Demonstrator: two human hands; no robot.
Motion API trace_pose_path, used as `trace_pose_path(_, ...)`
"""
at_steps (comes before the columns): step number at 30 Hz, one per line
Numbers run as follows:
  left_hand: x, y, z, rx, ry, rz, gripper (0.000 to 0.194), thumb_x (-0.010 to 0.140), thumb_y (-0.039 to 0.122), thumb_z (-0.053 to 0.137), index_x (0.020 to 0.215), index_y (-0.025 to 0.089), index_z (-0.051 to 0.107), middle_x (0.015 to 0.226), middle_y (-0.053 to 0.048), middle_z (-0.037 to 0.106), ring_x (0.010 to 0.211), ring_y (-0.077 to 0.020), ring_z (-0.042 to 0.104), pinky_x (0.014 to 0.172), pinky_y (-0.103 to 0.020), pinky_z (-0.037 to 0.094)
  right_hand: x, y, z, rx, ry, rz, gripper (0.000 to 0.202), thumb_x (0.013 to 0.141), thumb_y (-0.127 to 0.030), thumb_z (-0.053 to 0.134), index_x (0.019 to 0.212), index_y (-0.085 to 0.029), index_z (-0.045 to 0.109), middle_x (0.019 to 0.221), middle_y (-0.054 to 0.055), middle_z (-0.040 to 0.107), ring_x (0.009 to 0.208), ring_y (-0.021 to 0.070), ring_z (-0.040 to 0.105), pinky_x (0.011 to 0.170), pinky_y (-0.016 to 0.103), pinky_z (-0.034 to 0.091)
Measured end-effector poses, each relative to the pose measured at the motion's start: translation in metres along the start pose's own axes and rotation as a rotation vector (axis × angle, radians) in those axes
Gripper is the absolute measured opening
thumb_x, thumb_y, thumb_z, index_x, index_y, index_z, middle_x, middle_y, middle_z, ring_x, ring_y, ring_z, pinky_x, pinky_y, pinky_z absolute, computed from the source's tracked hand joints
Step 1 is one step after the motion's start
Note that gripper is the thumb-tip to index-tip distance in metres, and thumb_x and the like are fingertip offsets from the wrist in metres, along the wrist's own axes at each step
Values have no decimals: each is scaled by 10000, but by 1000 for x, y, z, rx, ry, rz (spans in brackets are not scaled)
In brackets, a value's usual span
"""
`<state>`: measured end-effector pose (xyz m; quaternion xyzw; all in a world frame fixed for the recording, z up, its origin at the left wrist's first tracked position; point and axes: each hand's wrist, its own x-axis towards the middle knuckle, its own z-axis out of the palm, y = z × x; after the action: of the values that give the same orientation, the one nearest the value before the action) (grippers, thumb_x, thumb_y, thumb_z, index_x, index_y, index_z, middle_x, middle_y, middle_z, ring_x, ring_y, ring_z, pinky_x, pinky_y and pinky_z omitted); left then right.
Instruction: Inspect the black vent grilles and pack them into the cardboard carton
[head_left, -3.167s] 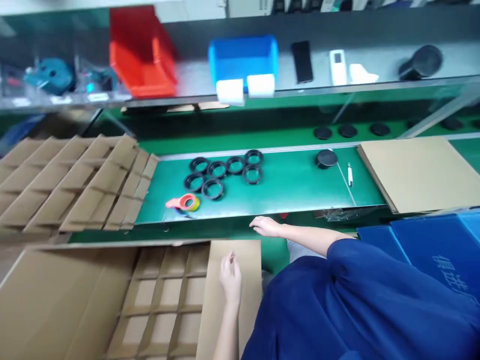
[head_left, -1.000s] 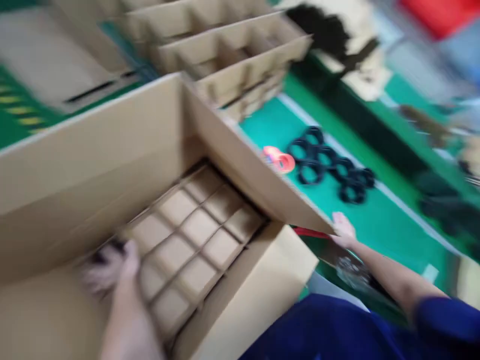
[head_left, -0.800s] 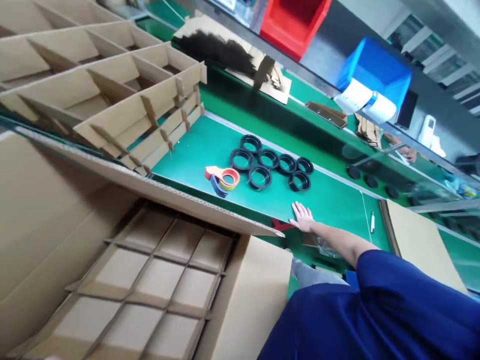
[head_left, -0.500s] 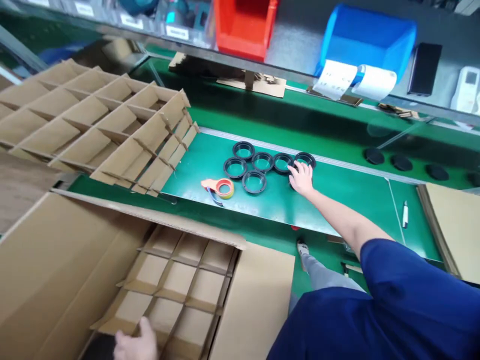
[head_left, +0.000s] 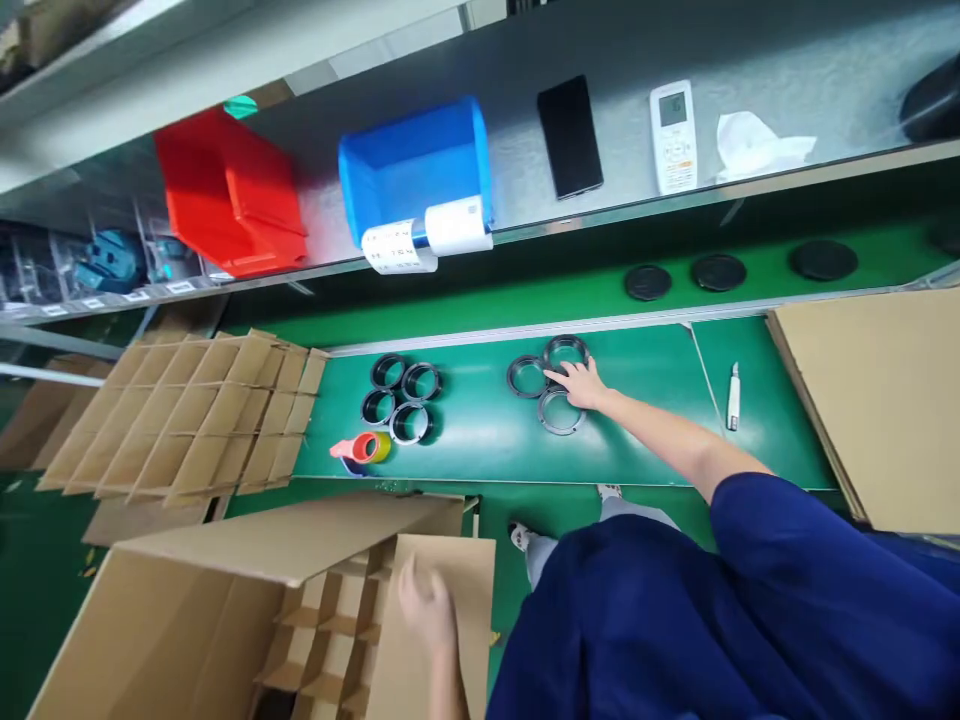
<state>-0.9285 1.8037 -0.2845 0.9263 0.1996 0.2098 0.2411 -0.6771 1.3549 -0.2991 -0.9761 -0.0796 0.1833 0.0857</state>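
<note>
My right hand is over a cluster of three black rings, its fingers spread and touching the rear ring. The other two are a left ring and a front ring. Above the right flap of an open carton hangs my left hand, blurred, its grip unclear. Cardboard dividers form cells inside the carton. Several more black rings stand in a group on the green table, near an orange tape dispenser.
Divider grids sit at the left, flat cardboard at the right beside a white cutter. A shelf above holds a red bin, blue bin, phone and remote. Black discs lie behind.
The view has swung right. My left hand has moved from the carton's cells to above its right flap. Three rings under my right hand now stand apart from the others.
</note>
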Motion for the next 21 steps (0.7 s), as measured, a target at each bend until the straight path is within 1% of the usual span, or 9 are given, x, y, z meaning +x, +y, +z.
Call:
trace_pose_path(1,7,45,16,-3,-94,46,582,811,407,476,1377,361,605,1280,-100,691,1279,-391,629,1123,-598,481,-14,19,5,2,5,-16,806,905,-179,516,1646,-393,281,1645,136,332,1448,367,373,1192,695,151)
trace_pose_path(3,29,119,51,80,-406,89,584,851,302,443,1396,158,595,1371,-215,629,1354,-369,561,1193,-595,390,-37,54,19,15,42,-41,766,915,-228,514,1639,-371,312,1644,152,335,1453,384,366,1169,703,210)
trace_pose_path(4,45,144,69,101,-465,95,576,857,267,460,1403,139,594,1425,-213,602,1398,-334,522,1223,-541,362,-44,70,27,29,70,-34,748,915,-277,525,1634,-356,334,1641,166,338,1454,404,359,1147,717,244)
trace_pose_path(6,79,173,99,133,-521,86,606,850,230,536,1454,182,565,1540,-147,532,1465,-265,448,1243,-428,338,-52,97,44,84,151,-38,706,927,-419,518,1614,-325,387,1620,186,368,1451,437,353,1112,739,298)
trace_pose_path(8,113,186,122,166,-535,44,678,845,231,603,1516,225,505,1639,-117,419,1525,-274,351,1247,-444,313,-57,117,57,162,264,-54,680,938,-518,453,1579,-289,449,1578,193,425,1439,443,373,1101,727,349)
trace_pose_path(12,179,199,149,234,-478,-133,750,923,374,596,1617,274,328,1738,-142,165,1584,-383,159,1226,-630,239,-77,147,69,337,465,-77,730,948,-606,333,1588,-266,425,1475,208,523,1410,416,453,1124,646,421)
trace_pose_path(16,255,201,153,281,-428,-301,705,969,495,509,1624,344,295,1750,-113,122,1593,-407,110,1207,-673,231,-92,175,80,462,603,14,746,886,-690,377,1603,-498,304,1360,217,588,1354,430,516,1050,664,454)
trace_pose_path(19,297,204,151,317,-432,-383,700,969,565,447,1619,346,306,1749,-108,131,1588,-447,85,1181,-719,234,-104,173,75,493,626,134,688,865,-714,396,1539,-576,368,1256,195,644,1283,434,572,1016,683,467)
trace_pose_path(21,312,208,155,341,-455,-409,710,978,584,369,1628,307,292,1748,-135,104,1579,-493,39,1148,-785,196,-106,156,54,513,576,188,650,887,-701,379,1473,-459,524,1209,172,679,1243,408,612,1081,643,475)
